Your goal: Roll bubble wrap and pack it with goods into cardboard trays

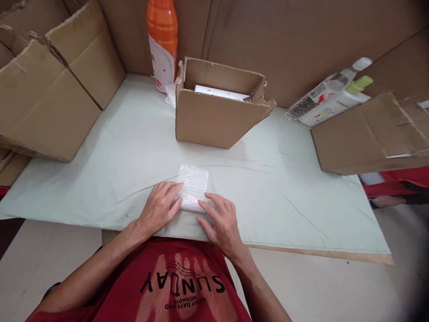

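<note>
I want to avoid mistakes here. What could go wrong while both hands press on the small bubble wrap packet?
1. The left hand and right hand press only the near end of the bubble wrap packet; its far end might spring open.
2. The packet lies near the table's front edge, so it could slide off toward the person.
3. The orange bottle stands close behind the open cardboard box; pulling the box might topple it.

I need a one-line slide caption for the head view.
Left hand and right hand press a small white bubble-wrap packet on pale green sheet.

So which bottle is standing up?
The orange bottle, behind the open cardboard box. The two clear bottles on the right lie tipped over.
</note>
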`<state>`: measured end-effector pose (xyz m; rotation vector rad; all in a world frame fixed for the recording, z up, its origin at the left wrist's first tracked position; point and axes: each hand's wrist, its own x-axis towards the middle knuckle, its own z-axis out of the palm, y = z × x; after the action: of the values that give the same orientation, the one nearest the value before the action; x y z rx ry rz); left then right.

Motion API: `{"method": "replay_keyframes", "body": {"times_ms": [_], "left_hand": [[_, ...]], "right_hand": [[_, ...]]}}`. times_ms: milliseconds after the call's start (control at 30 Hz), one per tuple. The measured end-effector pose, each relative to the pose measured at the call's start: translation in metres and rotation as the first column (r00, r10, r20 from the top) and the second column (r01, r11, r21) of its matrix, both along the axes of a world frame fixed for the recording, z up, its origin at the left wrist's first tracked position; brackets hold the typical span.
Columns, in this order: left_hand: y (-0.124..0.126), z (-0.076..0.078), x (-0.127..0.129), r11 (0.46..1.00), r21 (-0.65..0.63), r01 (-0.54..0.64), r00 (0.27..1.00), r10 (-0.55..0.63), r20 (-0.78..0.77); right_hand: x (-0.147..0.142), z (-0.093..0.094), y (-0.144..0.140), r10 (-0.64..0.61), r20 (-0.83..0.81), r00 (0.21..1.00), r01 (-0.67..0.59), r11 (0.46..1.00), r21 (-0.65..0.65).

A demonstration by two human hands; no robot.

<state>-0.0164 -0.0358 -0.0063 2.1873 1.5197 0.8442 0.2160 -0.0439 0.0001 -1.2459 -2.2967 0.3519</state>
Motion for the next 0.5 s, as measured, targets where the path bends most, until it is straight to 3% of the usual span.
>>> {"method": "replay_keyframes", "body": {"times_ms": [67,133,267,400,500], "left_hand": [[0.002,0.002,0.001,0.997,0.072,0.019,1.000,-0.019,0.001],[-0.003,0.005,-0.001,0.991,0.099,0.094,0.995,-0.098,0.032],[-0.018,0.008,-0.006,0.991,-0.019,0.131,0.984,-0.128,0.127],[-0.015,0.006,-0.005,0.995,-0.101,0.010,0.998,-0.003,0.066],[-0.007,0.005,-0.004,0.988,-0.103,-0.116,0.992,0.120,0.036]], "right_hand": [[-0.003,-0.002,0.004,0.034,0.032,0.999,-0.034,0.999,-0.005],[-0.005,-0.003,0.008,0.036,-0.034,0.999,-0.038,0.998,-0.049],[0.001,0.002,0.007,0.075,-0.151,0.986,-0.109,0.967,-0.231],[0.004,0.006,0.003,0.042,-0.033,0.999,-0.045,0.996,-0.079],[-0.003,0.001,0.008,0.078,0.069,0.995,-0.078,0.997,-0.004]]}}
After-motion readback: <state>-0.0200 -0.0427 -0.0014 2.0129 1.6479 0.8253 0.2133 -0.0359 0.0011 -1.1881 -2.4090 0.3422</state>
